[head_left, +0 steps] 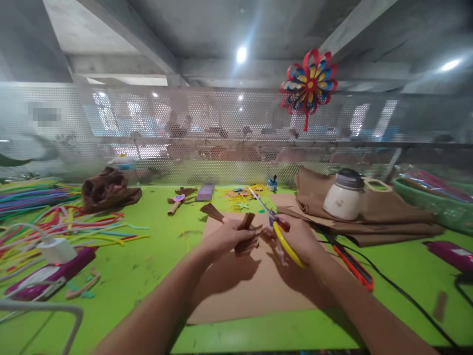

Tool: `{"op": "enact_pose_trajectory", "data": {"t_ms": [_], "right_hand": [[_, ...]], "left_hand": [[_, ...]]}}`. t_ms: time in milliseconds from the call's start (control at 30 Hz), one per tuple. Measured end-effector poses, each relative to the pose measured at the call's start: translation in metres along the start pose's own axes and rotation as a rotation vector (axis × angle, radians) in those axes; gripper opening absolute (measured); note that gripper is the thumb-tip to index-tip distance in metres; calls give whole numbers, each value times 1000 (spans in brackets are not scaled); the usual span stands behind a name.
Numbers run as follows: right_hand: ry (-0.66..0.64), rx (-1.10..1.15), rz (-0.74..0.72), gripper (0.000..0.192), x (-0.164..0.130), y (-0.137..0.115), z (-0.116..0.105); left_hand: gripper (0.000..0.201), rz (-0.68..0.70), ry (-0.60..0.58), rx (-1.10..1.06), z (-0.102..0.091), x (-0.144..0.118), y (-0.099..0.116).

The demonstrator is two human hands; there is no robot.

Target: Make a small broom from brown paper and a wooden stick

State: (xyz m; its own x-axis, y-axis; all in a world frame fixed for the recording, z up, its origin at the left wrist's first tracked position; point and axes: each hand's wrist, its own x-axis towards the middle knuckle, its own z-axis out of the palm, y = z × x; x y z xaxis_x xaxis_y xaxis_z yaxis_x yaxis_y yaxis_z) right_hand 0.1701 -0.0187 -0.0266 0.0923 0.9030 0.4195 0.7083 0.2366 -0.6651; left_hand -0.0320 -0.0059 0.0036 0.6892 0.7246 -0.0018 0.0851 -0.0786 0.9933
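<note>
The left hand (pixel 227 237) is closed around a small bundle of brown paper strips (pixel 245 231), holding it just above a sheet of brown cardboard (pixel 236 286) that lies on the green worktop (pixel 148 276), likely so that offcuts land on the sheet. The right hand (pixel 300 239) grips yellow-handled scissors (pixel 275 224), fingers through the loops, with the blades pointing up and away, past the strips; whether they touch the paper cannot be told. A red utility knife (pixel 353 266) lies just beside the right wrist. Colourful pipe cleaners (pixel 55 217) spread across the left of the worktop, and a white jar (pixel 343 197) sits on folded brown cloth (pixel 388 217) to the right. A paper pinwheel flower (pixel 309 84) hangs on the mesh screen.
</note>
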Motion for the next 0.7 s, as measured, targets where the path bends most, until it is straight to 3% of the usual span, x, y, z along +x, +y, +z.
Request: {"op": "enact_pose_trajectory", "data": {"t_ms": [100, 300, 367, 500, 700], "right_hand": [[53, 20, -29, 28, 8, 8, -3], [55, 27, -34, 29, 13, 16, -1], [42, 9, -24, 31, 11, 16, 1], [23, 48, 3, 34, 3, 9, 5], [-40, 399, 45, 42, -10, -18, 9]], "left_hand": [[26, -109, -75, 265, 2, -3, -5], [27, -103, -64, 708, -5, 3, -11], [27, -65, 32, 725, -11, 6, -10], [17, 32, 335, 647, -22, 10, -9], [21, 68, 415, 488, -16, 7, -8]]}}
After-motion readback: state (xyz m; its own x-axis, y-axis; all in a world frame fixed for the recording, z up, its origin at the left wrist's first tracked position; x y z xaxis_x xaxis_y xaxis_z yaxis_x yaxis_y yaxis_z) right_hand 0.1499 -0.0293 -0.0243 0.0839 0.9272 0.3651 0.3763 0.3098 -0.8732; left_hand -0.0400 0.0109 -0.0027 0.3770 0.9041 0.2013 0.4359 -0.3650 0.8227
